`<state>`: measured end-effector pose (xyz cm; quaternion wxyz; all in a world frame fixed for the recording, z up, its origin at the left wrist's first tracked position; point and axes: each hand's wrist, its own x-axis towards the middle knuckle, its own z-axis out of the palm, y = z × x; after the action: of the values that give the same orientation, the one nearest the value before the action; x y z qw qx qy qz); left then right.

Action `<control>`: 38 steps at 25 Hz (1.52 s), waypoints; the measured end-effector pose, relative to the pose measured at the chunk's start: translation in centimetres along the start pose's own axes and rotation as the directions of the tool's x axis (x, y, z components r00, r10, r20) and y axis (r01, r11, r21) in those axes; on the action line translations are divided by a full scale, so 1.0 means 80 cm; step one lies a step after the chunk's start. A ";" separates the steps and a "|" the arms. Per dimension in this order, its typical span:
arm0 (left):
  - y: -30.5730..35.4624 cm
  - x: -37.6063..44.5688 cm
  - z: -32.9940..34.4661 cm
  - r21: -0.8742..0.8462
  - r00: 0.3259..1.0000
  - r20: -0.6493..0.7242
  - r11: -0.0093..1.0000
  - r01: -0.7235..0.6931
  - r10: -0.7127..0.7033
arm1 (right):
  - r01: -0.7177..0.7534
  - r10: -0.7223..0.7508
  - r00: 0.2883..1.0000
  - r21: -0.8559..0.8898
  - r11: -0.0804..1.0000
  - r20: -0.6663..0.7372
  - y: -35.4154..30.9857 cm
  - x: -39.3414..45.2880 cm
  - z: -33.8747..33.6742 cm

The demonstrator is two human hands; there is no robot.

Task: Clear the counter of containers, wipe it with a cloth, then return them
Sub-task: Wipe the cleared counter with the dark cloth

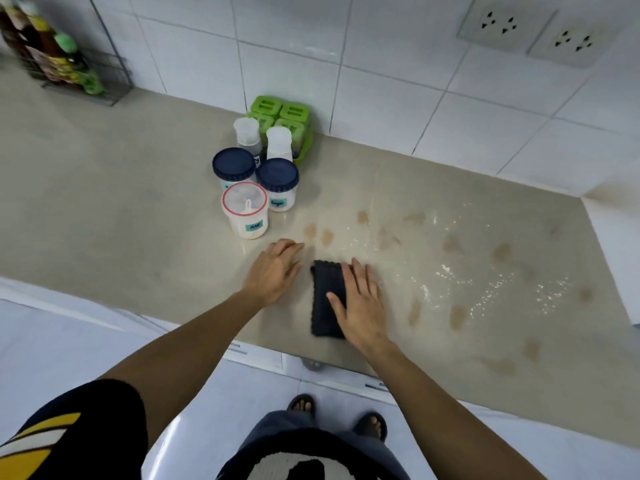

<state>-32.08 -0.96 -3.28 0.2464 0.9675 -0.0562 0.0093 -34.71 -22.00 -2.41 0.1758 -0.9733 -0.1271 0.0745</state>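
Note:
A dark folded cloth [325,299] lies on the beige counter [121,209] near its front edge. My right hand [360,303] presses flat on the cloth's right side, fingers spread. My left hand [273,270] rests flat on the counter just left of the cloth, holding nothing. Behind my left hand stands a group of containers: a red-rimmed clear tub [246,209], two blue-lidded jars [234,168] [277,183], two small clear shakers [247,133] [279,142] and a green-lidded set [282,112] against the wall.
Brownish stains and wet glistening patches [450,268] spread over the counter to the right of the cloth. A wire rack with bottles [65,64] stands at the far left. Two wall sockets [530,29] sit on the tiled wall. The counter's front edge runs below my hands.

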 end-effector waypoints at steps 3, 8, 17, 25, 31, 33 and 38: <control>-0.043 -0.057 0.011 0.179 0.998 0.003 0.982 0.060 -0.061 | 0.049 -0.044 0.998 -0.115 0.992 0.038 -0.031 0.010 0.047; -0.057 -0.080 0.024 0.295 0.990 -0.005 0.946 0.135 -0.140 | 0.095 -0.097 0.995 -0.193 0.977 0.002 0.002 -0.009 0.054; -0.057 -0.078 0.024 0.318 0.993 -0.056 0.941 0.115 -0.102 | -0.100 0.087 0.994 -0.212 0.972 -0.072 0.029 0.055 0.032; -0.057 -0.079 0.021 0.330 0.993 -0.037 0.937 0.115 -0.109 | 0.297 -0.282 0.955 -0.303 0.906 0.094 0.005 -0.034 0.050; -0.054 -0.080 0.020 0.316 0.993 -0.037 0.941 0.120 -0.114 | -0.096 0.093 0.995 -0.230 0.968 -0.024 0.042 0.033 0.028; -0.053 -0.080 0.018 0.329 0.993 -0.035 0.937 0.119 -0.114 | -0.057 0.058 0.998 -0.220 0.974 -0.003 -0.012 0.051 0.044; -0.055 -0.078 0.017 0.336 0.993 -0.017 0.935 0.118 -0.119 | 0.308 -0.282 0.951 -0.282 0.909 0.129 -0.054 -0.024 0.063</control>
<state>-37.81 2.85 -6.85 0.0778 0.9970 0.0042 0.0021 -38.48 -17.00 -5.34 0.0302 -0.9542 -0.2898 0.0683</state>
